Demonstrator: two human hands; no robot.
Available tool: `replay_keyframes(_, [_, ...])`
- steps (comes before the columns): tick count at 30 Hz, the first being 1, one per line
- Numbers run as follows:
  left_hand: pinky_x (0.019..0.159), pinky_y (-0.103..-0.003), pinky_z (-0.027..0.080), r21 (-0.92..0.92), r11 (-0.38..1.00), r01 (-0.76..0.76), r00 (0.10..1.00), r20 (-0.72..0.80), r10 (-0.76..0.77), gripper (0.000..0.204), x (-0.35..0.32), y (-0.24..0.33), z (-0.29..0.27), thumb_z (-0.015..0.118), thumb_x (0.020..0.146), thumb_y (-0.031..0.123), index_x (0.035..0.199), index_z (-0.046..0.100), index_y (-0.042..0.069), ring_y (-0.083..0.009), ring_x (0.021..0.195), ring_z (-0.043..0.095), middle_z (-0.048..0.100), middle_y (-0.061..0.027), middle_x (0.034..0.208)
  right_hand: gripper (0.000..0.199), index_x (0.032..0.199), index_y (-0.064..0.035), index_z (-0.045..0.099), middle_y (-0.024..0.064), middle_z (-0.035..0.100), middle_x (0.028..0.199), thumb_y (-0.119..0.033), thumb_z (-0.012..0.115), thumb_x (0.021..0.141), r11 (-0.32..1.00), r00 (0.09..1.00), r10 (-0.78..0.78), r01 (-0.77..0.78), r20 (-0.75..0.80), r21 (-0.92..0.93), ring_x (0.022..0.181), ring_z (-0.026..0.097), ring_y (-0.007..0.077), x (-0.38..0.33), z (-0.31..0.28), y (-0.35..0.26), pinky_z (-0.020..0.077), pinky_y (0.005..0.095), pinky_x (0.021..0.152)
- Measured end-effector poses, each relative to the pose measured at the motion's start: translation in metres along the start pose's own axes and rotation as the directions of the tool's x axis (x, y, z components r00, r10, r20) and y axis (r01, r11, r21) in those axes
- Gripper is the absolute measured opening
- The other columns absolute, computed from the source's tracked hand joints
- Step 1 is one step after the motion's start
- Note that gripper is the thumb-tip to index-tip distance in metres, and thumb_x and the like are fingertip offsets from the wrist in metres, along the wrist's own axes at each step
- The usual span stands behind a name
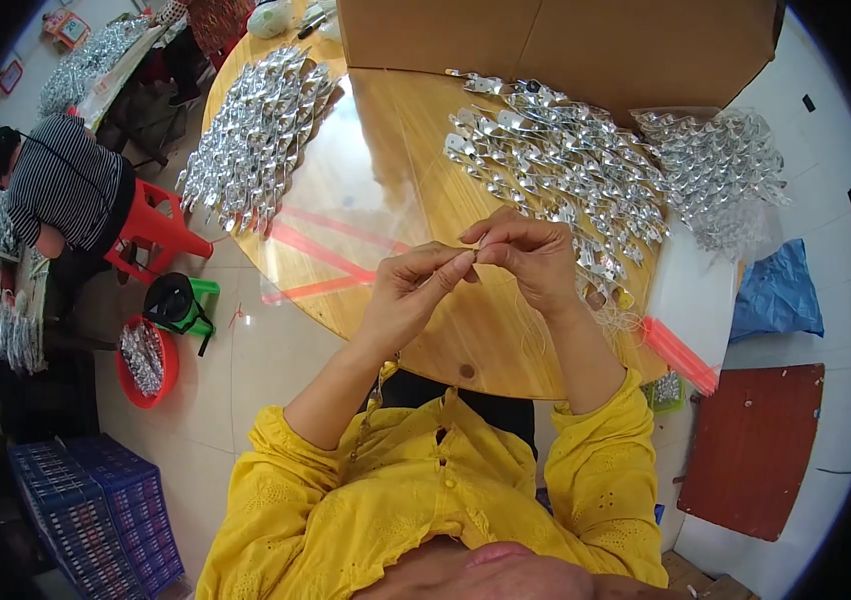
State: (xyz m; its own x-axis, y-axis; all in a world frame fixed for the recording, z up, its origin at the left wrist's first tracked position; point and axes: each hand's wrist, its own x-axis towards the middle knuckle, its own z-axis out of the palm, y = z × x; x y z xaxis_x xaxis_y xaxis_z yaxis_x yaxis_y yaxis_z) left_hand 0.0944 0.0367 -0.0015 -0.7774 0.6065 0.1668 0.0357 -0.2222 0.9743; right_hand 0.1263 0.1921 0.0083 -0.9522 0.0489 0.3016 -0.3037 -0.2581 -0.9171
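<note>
Seen from above, a person's left hand (417, 285) and right hand (533, 262) meet over a round, varnished yellow wooden table (415, 345). Each thumb and forefinger pinch together, apparently on a tiny dark piece (474, 255) at the clock's centre, too small to identify. Good handling likely means light fingertip pressure, wrists steady, the piece kept in clear sight. At four o'clock, thin pale loose strands (622, 320) lie near the right wrist and could snag. Twisted shiny silver strips heap at ten o'clock (263, 140) and one o'clock (570, 150); at two, more fill a clear plastic bag (745, 222). A large brown cardboard box (555, 45) blocks the table's far side at twelve to one.
</note>
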Motion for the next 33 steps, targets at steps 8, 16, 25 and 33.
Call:
replay_keyframes(8, [0.063, -0.022, 0.041, -0.114, 0.981, 0.158, 0.987, -0.025, -0.161, 0.015, -0.002, 0.001, -0.003, 0.054, 0.078, 0.011, 0.086, 0.06, -0.001, -0.0103, 0.064, 0.051, 0.058, -0.0054, 0.073, 0.028, 0.087, -0.0012, 0.046, 0.0107, 0.058, 0.074, 0.004, 0.062, 0.066, 0.999, 0.971, -0.038, 0.045, -0.236, 0.023, 0.067, 0.056, 0.014, -0.001, 0.001, 0.007, 0.0463, 0.0239, 0.064])
replay_keyframes(16, [0.065, -0.025, 0.045, -0.714, 0.673, 0.193, 0.976, 0.066, -0.21, 0.023, -0.02, -0.004, -0.027, 0.051, 0.078, 0.008, 0.1, 0.052, -0.001, -0.0153, 0.07, 0.056, 0.059, -0.0075, 0.075, 0.034, 0.086, -0.0057, 0.039, 0.0035, 0.052, 0.071, 0.006, 0.063, 0.065, 0.8, 0.879, -0.411, 0.221, -0.242, -0.557, 0.065, 0.051, 0.0103, 0.0, 0.005, 0.014, 0.0411, 0.0219, 0.061])
replay_keyframes(25, [0.062, -0.02, 0.043, 0.413, 0.862, -0.292, 0.935, -0.067, 0.349, 0.03, -0.023, -0.008, -0.007, 0.058, 0.069, -0.003, 0.098, 0.056, 0.002, -0.0149, 0.071, 0.055, 0.053, -0.0109, 0.105, 0.035, 0.085, -0.0071, 0.034, 0.0073, 0.055, 0.07, 0.008, 0.06, 0.066, 0.754, 0.896, -0.391, 0.443, 0.21, -0.485, 0.063, 0.05, 0.0166, -0.018, 0.027, 0.007, 0.0389, 0.0243, 0.062])
replay_keyframes(33, [0.058, -0.02, 0.041, 0.327, 0.919, -0.22, 0.92, -0.244, 0.307, 0.013, -0.022, -0.005, -0.008, 0.057, 0.071, -0.001, 0.084, 0.059, -0.002, -0.0145, 0.074, 0.055, 0.057, -0.0122, 0.095, 0.021, 0.088, -0.0008, 0.049, 0.0054, 0.055, 0.076, 0.001, 0.059, 0.07, 0.971, 0.997, 0.041, -0.054, -0.06, -0.231, 0.071, 0.051, 0.0111, -0.015, 0.025, 0.008, 0.0401, 0.0238, 0.063])
